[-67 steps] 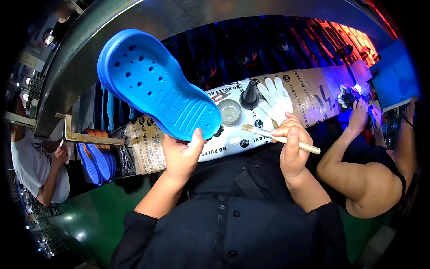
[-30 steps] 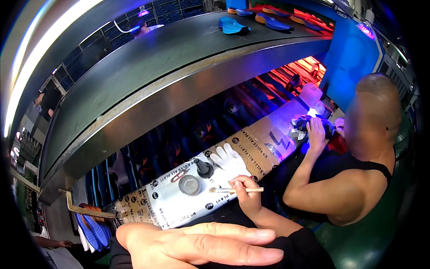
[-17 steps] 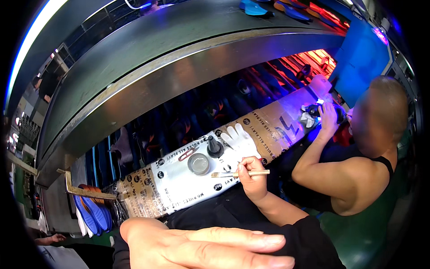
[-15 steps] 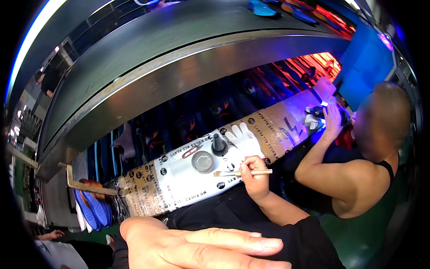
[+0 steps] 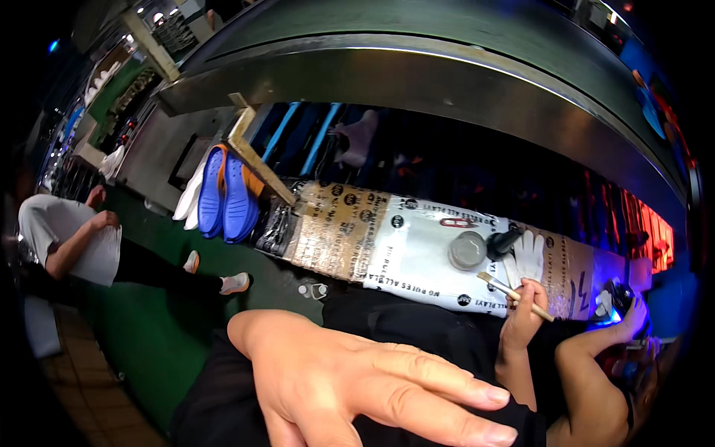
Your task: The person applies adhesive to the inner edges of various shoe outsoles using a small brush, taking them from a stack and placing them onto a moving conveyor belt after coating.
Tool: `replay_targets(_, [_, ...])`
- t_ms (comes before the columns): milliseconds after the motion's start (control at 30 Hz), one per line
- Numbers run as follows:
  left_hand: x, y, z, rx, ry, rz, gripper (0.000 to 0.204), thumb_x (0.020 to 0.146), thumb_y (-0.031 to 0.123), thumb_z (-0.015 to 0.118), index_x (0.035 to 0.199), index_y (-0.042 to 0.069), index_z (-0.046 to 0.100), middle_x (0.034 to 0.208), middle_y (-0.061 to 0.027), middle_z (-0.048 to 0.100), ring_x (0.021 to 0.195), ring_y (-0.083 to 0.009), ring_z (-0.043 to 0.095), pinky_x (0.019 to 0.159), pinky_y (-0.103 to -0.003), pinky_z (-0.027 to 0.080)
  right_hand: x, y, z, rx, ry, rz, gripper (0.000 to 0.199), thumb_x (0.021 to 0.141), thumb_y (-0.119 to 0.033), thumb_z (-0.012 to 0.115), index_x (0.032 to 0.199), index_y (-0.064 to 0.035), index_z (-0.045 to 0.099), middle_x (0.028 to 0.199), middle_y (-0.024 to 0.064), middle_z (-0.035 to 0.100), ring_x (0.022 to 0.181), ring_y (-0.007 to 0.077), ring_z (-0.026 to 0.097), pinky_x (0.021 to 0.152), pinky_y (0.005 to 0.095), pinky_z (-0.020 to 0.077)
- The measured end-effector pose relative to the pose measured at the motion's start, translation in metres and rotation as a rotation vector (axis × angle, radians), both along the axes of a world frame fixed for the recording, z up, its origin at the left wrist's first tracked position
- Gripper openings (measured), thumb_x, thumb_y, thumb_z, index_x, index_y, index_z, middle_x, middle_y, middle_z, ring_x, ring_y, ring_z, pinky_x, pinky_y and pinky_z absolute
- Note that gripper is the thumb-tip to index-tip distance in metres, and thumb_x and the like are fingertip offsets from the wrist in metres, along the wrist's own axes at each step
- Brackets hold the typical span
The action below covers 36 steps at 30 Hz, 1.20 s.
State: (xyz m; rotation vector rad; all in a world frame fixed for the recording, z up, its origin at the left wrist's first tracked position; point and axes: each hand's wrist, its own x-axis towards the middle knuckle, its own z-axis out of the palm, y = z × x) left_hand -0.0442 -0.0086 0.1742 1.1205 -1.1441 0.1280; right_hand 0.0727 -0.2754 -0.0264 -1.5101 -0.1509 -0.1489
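Observation:
My left hand (image 5: 372, 384) is large in the foreground, palm down and fingers stretched out, above my dark clothing and holding nothing. My right hand (image 5: 526, 313) grips the wooden handle of a flat brush (image 5: 536, 308), its bristles pointing left. Just beyond the bristles, a round clear container (image 5: 468, 251) with greyish contents stands on a white printed sheet (image 5: 417, 261). Beside it are a black bottle with a cone-shaped nozzle (image 5: 503, 243) and a white glove (image 5: 529, 257). A small red-handled tool (image 5: 459, 223) lies behind the container.
The sheet covers a brown, tape-wrapped board (image 5: 339, 231). Behind it runs a metal-edged conveyor (image 5: 372, 71). Blue shoe soles (image 5: 238, 197) hang at the left by a wooden bracket (image 5: 257, 160). A co-worker's arm (image 5: 592, 372) is close at right; another person (image 5: 74, 235) is at left.
The view has swung left, so the bench and my right hand appear farther right. My right hand still holds the brush near the container, and my left hand stays spread in the foreground.

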Motion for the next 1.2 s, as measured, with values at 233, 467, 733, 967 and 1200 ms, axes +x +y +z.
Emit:
replay_targets(233, [-0.009, 0.031, -0.028, -0.064, -0.321, 0.133, 0.040, 0.088, 0.046, 0.060, 0.115, 0.018, 0.068, 0.128, -0.0313, 0.051, 0.118, -0.0557, 0.042, 0.092, -0.059, 0.041, 0.003, 0.010, -0.010, -0.043, -0.046, 0.001, 0.026, 0.099, -0.020, 0.042, 0.087, -0.0005, 0.053, 0.074, 0.0068, 0.054, 0.064, 0.0113, 0.050, 0.097, 0.0359, 0.0386])
replay_targets(467, [-0.048, 0.132, -0.111, -0.345, 0.720, 1.031, 0.053, 0.096, 0.038, 0.051, 0.128, -0.003, 0.043, 0.125, -0.0217, 0.052, 0.114, -0.0295, 0.052, 0.095, -0.039, 0.043, -0.003, 0.017, 0.003, -0.005, -0.086, 0.050, 0.033, 0.099, -0.029, 0.042, 0.083, -0.0028, 0.053, 0.073, 0.0058, 0.051, 0.061, 0.0112, 0.047, 0.088, 0.0309, 0.0432])
replay_targets(733, [-0.134, 0.318, -0.304, -1.021, 1.557, 1.759, 0.090, 0.074, 0.051, 0.076, 0.139, 0.004, 0.035, 0.139, -0.0197, 0.039, 0.126, -0.0327, 0.042, 0.099, -0.042, 0.041, -0.001, 0.028, -0.013, -0.030, -0.045, 0.026, 0.032, 0.099, -0.026, 0.042, 0.079, -0.0025, 0.052, 0.071, 0.0048, 0.050, 0.058, 0.0110, 0.047, 0.100, 0.0376, 0.0374])
replay_targets(967, [-0.127, 0.362, -0.349, -0.860, 1.484, 1.417, 0.029, 0.094, 0.013, 0.056, 0.119, 0.000, 0.049, 0.114, -0.0138, 0.058, 0.102, -0.0277, 0.060, 0.079, -0.027, 0.053, -0.002, 0.025, -0.011, -0.092, -0.105, 0.026, 0.032, 0.099, -0.026, 0.043, 0.079, -0.0023, 0.053, 0.069, 0.0036, 0.050, 0.056, 0.0109, 0.048, 0.101, 0.0392, 0.0362])
replay_targets(1200, [-0.243, 0.268, -0.342, -0.762, 1.404, 1.229, 0.038, 0.092, 0.010, 0.058, 0.128, 0.004, 0.045, 0.116, -0.0058, 0.056, 0.102, -0.0167, 0.056, 0.086, -0.029, 0.049, -0.008, 0.018, -0.013, 0.016, 0.026, -0.065, 0.031, 0.099, -0.024, 0.044, 0.079, -0.0025, 0.054, 0.069, 0.0040, 0.051, 0.058, 0.0113, 0.049, 0.100, 0.0396, 0.0364])
